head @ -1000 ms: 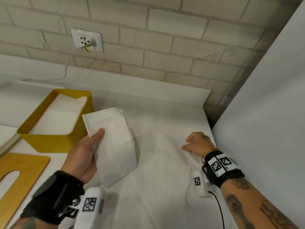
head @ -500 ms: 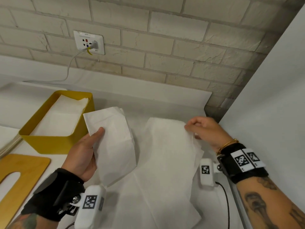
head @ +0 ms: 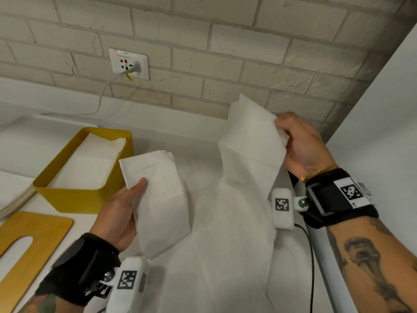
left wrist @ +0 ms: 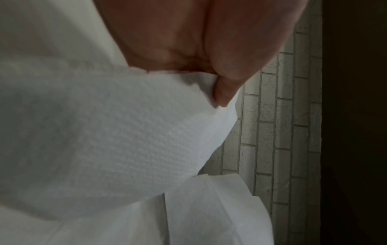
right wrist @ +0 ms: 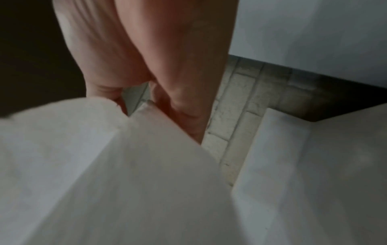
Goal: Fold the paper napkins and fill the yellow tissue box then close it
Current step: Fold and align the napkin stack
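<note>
The open yellow rectangular tissue box (head: 74, 195) is standing on the white counter (head: 198, 159), and everything else is placed here by reference to it. White folded paper napkins (head: 90, 161) are lying inside it, filling it partway below the rim. Just in front of the box, the flat wooden lid with a long rounded slot (head: 29, 242) is lying on the counter, off the box. To the box's left, the edge of a stack of pale flat sheets (head: 15, 202) is showing.

Just to the right of the box, the left hand (head: 117, 218) is holding a folded white paper napkin (head: 158, 199) — the thumb is pressing on its upper face near the corner closest to the box, the fingers are going under it and are hidden. In the left wrist view the thumb tip (left wrist: 224, 92) is sitting on the napkin's textured edge (left wrist: 125, 132), so the grip is grasping this napkin.

Farther right of the box, well apart from it, the right hand (head: 300, 145) is lifting a larger unfolded white paper napkin (head: 250, 154) by its upper edge; the grip is pinching the sheet, and the sheet is hanging down from it — its lower part is draping over more white paper spread on the counter (head: 225, 256). The right wrist view is blurred, showing the hand (right wrist: 146, 66) against the sheet (right wrist: 104, 165).

Behind the box, on the pale brick wall (head: 248, 41), a white socket plate (head: 128, 63) is carrying a plugged-in white cable (head: 101, 96).
</note>
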`<state>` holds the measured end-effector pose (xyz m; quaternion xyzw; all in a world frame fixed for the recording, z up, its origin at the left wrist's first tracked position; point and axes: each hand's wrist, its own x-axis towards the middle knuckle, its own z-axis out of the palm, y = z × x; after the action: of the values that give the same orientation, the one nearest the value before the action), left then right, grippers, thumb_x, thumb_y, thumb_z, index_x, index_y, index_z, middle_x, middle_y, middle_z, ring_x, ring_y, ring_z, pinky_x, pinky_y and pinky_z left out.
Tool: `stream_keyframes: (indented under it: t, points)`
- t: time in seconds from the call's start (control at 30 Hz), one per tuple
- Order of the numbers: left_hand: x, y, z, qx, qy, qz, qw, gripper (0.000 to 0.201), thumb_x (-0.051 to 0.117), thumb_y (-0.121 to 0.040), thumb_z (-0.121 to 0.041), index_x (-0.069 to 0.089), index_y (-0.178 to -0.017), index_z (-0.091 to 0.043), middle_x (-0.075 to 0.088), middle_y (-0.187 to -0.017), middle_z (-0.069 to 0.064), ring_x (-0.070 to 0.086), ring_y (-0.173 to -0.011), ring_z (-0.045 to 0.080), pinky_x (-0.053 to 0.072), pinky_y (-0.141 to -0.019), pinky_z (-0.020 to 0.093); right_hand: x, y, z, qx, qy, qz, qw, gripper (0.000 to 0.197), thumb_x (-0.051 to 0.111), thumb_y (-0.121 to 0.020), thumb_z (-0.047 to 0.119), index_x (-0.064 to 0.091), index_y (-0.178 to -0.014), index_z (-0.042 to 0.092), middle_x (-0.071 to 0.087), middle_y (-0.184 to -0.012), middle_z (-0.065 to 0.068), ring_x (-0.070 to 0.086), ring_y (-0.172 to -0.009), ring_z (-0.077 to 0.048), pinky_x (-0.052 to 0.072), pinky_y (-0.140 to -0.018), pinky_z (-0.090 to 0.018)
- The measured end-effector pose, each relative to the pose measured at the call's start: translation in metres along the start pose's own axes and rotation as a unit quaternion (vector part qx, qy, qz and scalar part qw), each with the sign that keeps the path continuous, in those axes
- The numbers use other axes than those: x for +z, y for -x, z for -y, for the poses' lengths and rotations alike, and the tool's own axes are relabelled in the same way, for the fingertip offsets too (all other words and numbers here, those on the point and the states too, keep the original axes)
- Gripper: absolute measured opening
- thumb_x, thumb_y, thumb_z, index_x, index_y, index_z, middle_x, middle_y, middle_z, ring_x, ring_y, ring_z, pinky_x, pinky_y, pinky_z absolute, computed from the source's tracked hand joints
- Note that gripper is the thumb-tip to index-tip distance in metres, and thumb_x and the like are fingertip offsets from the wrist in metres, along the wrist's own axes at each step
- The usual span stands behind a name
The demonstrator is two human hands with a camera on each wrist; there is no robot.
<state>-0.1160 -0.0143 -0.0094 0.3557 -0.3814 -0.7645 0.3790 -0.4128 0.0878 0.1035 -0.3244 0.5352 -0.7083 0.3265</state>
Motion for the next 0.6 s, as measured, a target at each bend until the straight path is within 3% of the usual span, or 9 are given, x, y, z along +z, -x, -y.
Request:
stream_keyframes:
  t: [0.07,0.17,0.23,0.3,0.33,0.43,0.6]
  points:
    - [0.0,-0.001,-0.005,0.012,0.004,0.001,1.0,0.024,0.051,-0.103,-0.026,0.065,-0.121,-0.02,0.077,-0.112,0.004,0.074,-0.101,0.021,0.056,-0.081,0.04,0.018,0.0,0.013,-0.032,-0.011,0.04,0.999,0.045,0.049,-0.099,0.003,0.055,-0.058,0.021,0.055,-0.061,0.007,0.054,-0.057,-0.007,0.044,-0.052,-0.021]
    - [-0.005,-0.004,-0.016,0.029,0.018,0.004,0.999,0.031,0.051,-0.103,-0.028,0.063,-0.13,-0.019,0.074,-0.12,0.004,0.072,-0.108,0.021,0.063,-0.08,0.036,0.032,0.005,0.022,-0.051,-0.053,0.07,0.995,0.034,0.048,-0.099,0.007,0.05,-0.067,0.017,0.053,-0.065,0.006,0.055,-0.061,-0.007,0.045,-0.055,-0.022]
    - [-0.012,-0.004,-0.024,0.043,0.018,0.002,0.999,0.031,0.049,-0.104,-0.028,0.069,-0.125,-0.017,0.073,-0.123,0.004,0.072,-0.11,0.02,0.062,-0.081,0.035,0.028,0.009,0.016,-0.036,-0.053,0.063,0.996,0.03,0.048,-0.099,0.007,0.048,-0.071,0.017,0.053,-0.067,0.006,0.055,-0.063,-0.006,0.045,-0.056,-0.022]
    - [-0.019,-0.003,-0.03,0.056,0.019,-0.001,0.998,0.032,0.048,-0.104,-0.027,0.079,-0.11,-0.02,0.074,-0.121,0.004,0.072,-0.108,0.019,0.062,-0.082,0.035,0.015,0.015,0.003,-0.008,-0.014,0.024,1.0,0.027,0.048,-0.098,0.004,0.048,-0.074,0.017,0.052,-0.066,0.006,0.053,-0.061,-0.005,0.044,-0.055,-0.021]
    - [-0.024,-0.002,-0.032,0.059,0.02,-0.005,0.998,0.033,0.048,-0.104,-0.028,0.08,-0.109,-0.022,0.074,-0.122,0.004,0.072,-0.11,0.019,0.062,-0.082,0.036,0.008,0.019,-0.008,0.015,0.013,0.002,1.0,0.027,0.049,-0.098,0.002,0.049,-0.075,0.016,0.052,-0.063,0.007,0.052,-0.058,-0.005,0.043,-0.052,-0.019]
    - [-0.038,0.006,-0.031,0.06,0.016,-0.007,0.998,0.036,0.047,-0.105,-0.03,0.067,-0.131,-0.017,0.069,-0.131,0.005,0.068,-0.118,0.023,0.059,-0.09,0.042,-0.019,0.035,-0.044,0.091,0.12,-0.028,0.988,0.025,0.055,-0.096,0.003,0.057,-0.076,0.016,0.057,-0.063,0.006,0.053,-0.059,-0.007,0.042,-0.054,-0.023]
    - [-0.053,0.025,-0.018,0.055,-0.009,-0.018,0.998,0.032,0.048,-0.104,-0.03,0.078,-0.114,-0.024,0.071,-0.128,0.001,0.068,-0.118,0.019,0.055,-0.094,0.043,-0.056,0.062,-0.098,0.189,0.291,-0.022,0.938,0.023,0.069,-0.088,0.014,0.066,-0.068,0.025,0.053,-0.072,-0.005,0.045,-0.067,-0.021,0.033,-0.061,-0.031]
